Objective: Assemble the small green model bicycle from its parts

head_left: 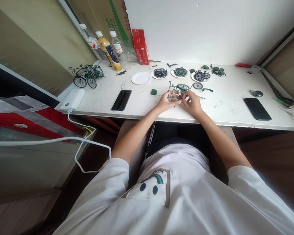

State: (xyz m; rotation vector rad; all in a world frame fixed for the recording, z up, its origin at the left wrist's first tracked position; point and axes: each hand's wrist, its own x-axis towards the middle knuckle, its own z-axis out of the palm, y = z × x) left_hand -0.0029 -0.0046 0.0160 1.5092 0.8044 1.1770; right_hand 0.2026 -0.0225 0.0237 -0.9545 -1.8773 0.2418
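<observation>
Between my two hands is a small green model bicycle [183,87], with one spoked wheel fitted at its far right end. My left hand [168,101] is closed around the frame from the left. The fingers of my right hand [190,101] are pinched together at the bicycle's near side; any tiny part between them is too small to make out. A loose spoked wheel [198,85] and a curved green mudguard-like piece [207,90] lie just to the right. A small green block-shaped part [154,92] rests left of my hands.
Paper plates with dark parts [159,73], green parts [180,71] and wheels [201,76] stand behind, beside a bare plate [141,78]. Assembled model bicycles [88,76], bottles [108,50] and a phone [122,100] are leftward. Another phone [257,109] lies right. A white cable [51,141] hangs left.
</observation>
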